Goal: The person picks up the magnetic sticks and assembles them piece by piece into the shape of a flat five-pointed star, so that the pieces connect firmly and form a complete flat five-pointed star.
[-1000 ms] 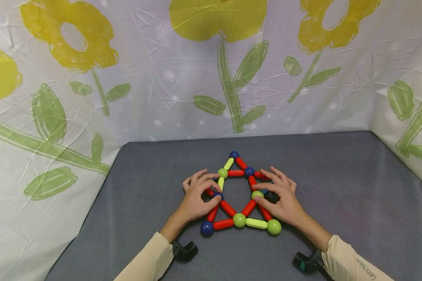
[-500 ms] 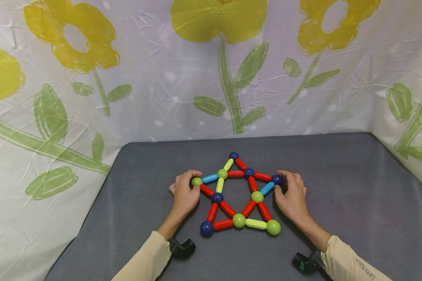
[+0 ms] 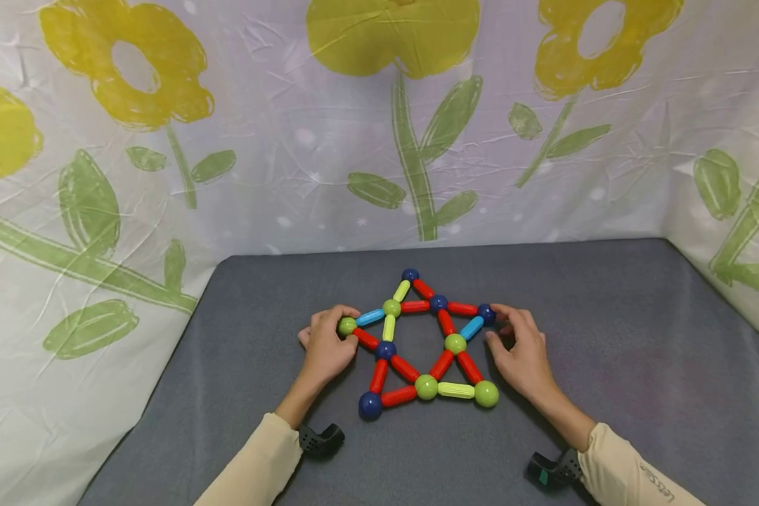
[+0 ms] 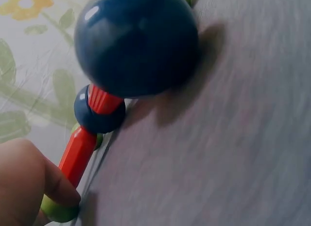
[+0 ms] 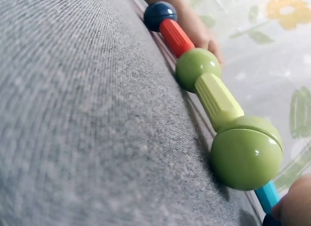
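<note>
A flat star of magnetic balls and sticks lies on the dark grey table, its sticks red, yellow-green and blue. At its left point my left hand (image 3: 327, 346) pinches a green ball (image 3: 347, 326) between thumb and fingers; the left wrist view shows a fingertip on that ball (image 4: 60, 210). My right hand (image 3: 522, 355) is at the star's right point, index fingertip right at the dark blue ball (image 3: 486, 313), thumb below it. Nearest me are a dark blue ball (image 3: 370, 405) and a green ball (image 3: 486, 393); a small blue ball (image 3: 410, 275) tops the star.
The grey table (image 3: 594, 316) extends around the star on all sides. Behind it hangs a white cloth (image 3: 278, 140) printed with yellow flowers. A black wrist strap (image 3: 321, 440) sits at the left wrist and another strap (image 3: 553, 469) at the right.
Both hands first moved outward from the star's middle to its side points. Since then the star has shifted slightly left and away, turning a little, and its right ball has drawn leftward from the right hand.
</note>
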Demonstrator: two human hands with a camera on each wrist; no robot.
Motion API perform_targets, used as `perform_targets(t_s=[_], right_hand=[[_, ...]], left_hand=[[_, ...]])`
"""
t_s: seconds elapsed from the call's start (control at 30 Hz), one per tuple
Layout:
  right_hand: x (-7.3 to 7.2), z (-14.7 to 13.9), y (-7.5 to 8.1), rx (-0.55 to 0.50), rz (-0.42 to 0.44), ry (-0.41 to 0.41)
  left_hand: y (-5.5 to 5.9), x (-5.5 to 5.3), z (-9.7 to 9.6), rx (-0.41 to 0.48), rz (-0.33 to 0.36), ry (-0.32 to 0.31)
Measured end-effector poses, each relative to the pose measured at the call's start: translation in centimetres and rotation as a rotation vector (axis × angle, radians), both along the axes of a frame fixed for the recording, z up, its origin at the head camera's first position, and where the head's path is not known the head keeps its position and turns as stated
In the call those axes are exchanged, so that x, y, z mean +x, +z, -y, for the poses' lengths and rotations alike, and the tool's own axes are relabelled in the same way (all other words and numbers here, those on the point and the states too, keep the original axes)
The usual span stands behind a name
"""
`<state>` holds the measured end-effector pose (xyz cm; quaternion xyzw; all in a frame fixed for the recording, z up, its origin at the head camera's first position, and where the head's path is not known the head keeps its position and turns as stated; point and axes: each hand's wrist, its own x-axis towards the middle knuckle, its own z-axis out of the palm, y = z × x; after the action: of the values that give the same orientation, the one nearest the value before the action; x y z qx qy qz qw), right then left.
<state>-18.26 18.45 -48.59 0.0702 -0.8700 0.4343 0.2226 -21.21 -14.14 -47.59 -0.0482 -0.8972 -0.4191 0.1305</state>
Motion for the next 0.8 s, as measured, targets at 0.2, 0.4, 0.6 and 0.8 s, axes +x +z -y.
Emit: perform_targets(t_s=[0.2,0.4,0.6,0.8], right_hand=[[-0.03,0.04,-0.08,0.077,0.011,0.048],[0.16,-0.03,-0.23,0.162,0.028,0.092],[0.15,0.02,-0.31,0.159,0.032,0.084],[0.05,0.06,-0.35,0.157,0.040,0.075]], left_hand=[[-0.13,-0.43,0.92,-0.029,-0.014,-0.022],[-0.05,-0.23,0.83,-0.038,-0.018,-0.047],[0.15,0.00,0.70,-0.038,-0.008,-0.035],[0.06,-0.10,0.67,-0.039,0.007,-0.027]])
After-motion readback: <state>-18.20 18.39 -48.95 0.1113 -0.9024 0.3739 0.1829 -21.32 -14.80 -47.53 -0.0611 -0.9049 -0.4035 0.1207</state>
